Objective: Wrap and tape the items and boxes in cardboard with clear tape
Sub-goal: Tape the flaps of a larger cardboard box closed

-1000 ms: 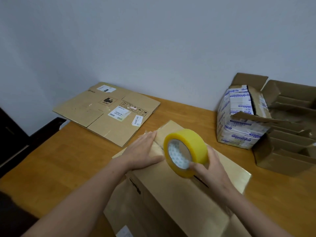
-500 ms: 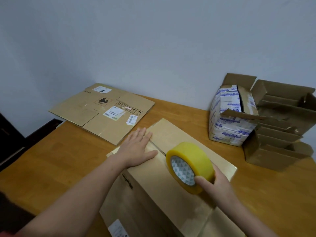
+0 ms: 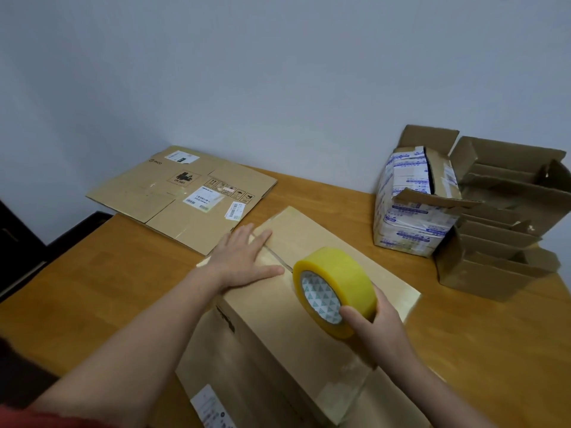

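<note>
Fingers (image 3: pixel 352 315) of right hand (image 3: pixel 383 324) grip tape roll (image 3: pixel 340 273) — held over box (image 3: pixel 321 233).

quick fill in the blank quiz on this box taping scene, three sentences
1. The right hand grips a ____ roll of tape.
2. The left hand presses flat on the ____ of the closed brown cardboard box.
3. The stack of open brown cardboard cartons stands at the wooden table's ____ side.
Missing words: yellow; top; right.
</note>
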